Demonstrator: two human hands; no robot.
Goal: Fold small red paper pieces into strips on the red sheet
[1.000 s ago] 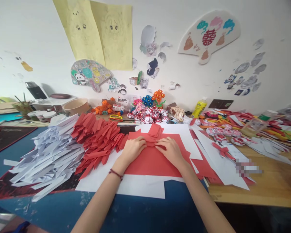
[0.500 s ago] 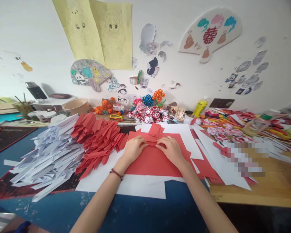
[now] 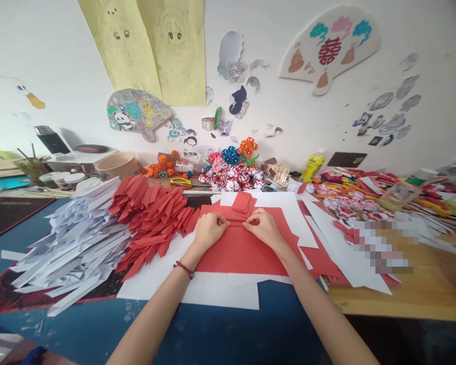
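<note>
1. The worktop (image 3: 433, 294) had lots of paper on it.
2. A big pile of white strips (image 3: 76, 238) lay on the left.
3. A big red sheet (image 3: 243, 256) lay in the middle.
4. A pile of red strips (image 3: 152, 213) sat between them.
5. The left hand (image 3: 212, 230) was narrow, pinching one end of a thin red paper (image 3: 236, 223).
6. The right hand (image 3: 264, 228) pinched the other end.
7. Little red papers (image 3: 242, 202) lay just past it.
8. The thin red paper was over the red sheet, between both hands.

Narrow red paper strip (image 3: 236, 223), pinched both ends, crosswise over red sheet (image 3: 240, 253).
</note>
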